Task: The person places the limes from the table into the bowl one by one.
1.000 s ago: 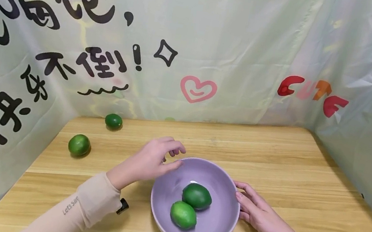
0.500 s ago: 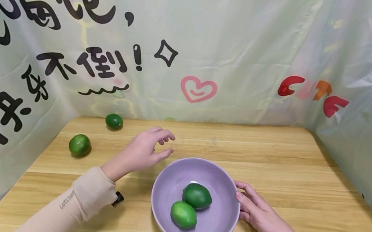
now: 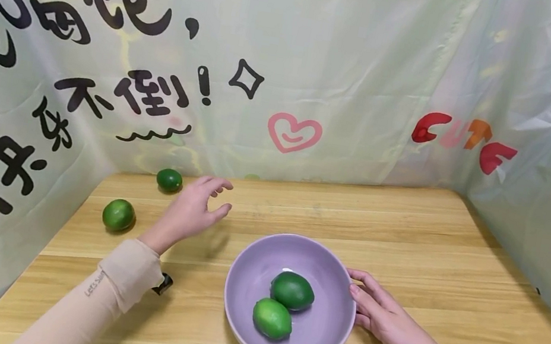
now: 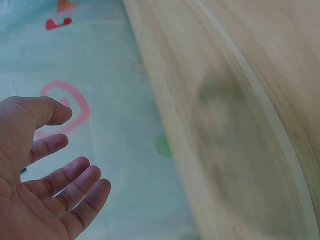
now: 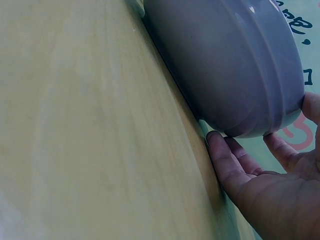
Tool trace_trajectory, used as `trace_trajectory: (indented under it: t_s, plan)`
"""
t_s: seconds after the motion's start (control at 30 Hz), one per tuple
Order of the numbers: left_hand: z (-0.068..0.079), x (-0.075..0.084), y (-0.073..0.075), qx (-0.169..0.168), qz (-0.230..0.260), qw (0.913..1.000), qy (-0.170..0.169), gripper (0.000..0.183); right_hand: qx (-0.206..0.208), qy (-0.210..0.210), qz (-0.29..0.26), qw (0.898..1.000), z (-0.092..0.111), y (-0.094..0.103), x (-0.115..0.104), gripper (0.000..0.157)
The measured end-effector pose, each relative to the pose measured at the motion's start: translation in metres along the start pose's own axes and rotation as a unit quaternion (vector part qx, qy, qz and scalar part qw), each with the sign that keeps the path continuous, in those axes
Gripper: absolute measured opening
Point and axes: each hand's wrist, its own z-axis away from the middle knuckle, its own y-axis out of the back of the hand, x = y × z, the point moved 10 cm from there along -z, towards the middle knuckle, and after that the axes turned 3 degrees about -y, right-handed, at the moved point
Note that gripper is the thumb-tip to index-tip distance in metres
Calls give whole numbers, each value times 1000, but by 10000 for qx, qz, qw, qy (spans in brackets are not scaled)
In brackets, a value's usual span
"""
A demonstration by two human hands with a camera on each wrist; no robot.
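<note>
My left hand (image 3: 191,210) is above the table with its fingers loosely spread and nothing in them. In the left wrist view the palm and relaxed fingers (image 4: 75,197) show against the cloth. A purple bowl (image 3: 239,334) stands upright on the table, holding a dark green lime-shaped fruit (image 3: 292,291) and a brighter green lime (image 3: 272,319) side by side. With the thumb at the rim and fingertips against the outer wall, my right hand (image 3: 387,322) holds the bowl's right side. The right wrist view shows those fingers (image 5: 230,165) on the lower wall.
Two more green fruits lie at the table's left: a round lime (image 3: 118,215) and, behind it, a darker oval one (image 3: 169,180) near the back cloth. Printed cloth (image 3: 364,90) hangs around the wooden table (image 3: 454,272) at the back and sides.
My left hand has moved left and back, from over the bowl's left rim to near the dark oval fruit. The right hand, bowl and fruits have stayed put.
</note>
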Motion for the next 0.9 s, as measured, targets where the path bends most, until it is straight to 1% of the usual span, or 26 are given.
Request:
trace_trajectory:
  t_s: [0.2, 0.4, 0.7, 0.9]
  plan:
    - [0, -22, 2, 5, -174, 9995, 262, 42, 22, 3, 21, 10000, 0, 1, 0, 51]
    - [2, -39, 4, -73, -327, 9984, 465, 42, 4, 14, 18, 10000, 0, 0, 0, 51]
    - [4, -65, 9, -228, -417, 9942, 965, 45, -14, 6, 30, 10000, -1, -1, 0, 51]
    - [6, -80, 12, -315, -533, 9910, 1189, 46, -69, 47, 42, 10000, -1, -1, -1, 50]
